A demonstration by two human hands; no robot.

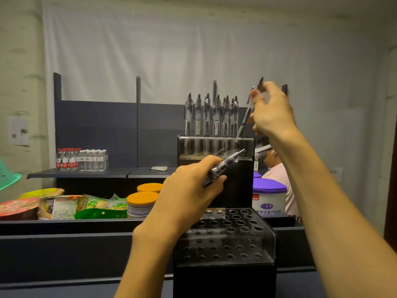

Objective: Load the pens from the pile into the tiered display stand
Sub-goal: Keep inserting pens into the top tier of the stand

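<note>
Two hands are busy here, so going left to right. Far left there's a green basket, cut off by the frame edge, then water bottles on the dark shelf, with snack packets and orange-lidded tubs lower down. The labels are too blurry to read.

Next, the left hand is curled around a bundle of pens, tips poking up and to the right. Can't count them, fingers cover most of it. Below it sits the tiered display stand; its lower clear tier shows rows of holes, partly hidden behind that hand.

Up on the top tier there's a row of pens standing upright, overlapping too much for an exact count. The right hand pinches a single pen, tilted, its lower end at the right end of the top tier. Whether it's in a hole, I can't tell.

Behind the right arm there's a purple-lidded tub and a person in pink, mostly hidden.
</note>
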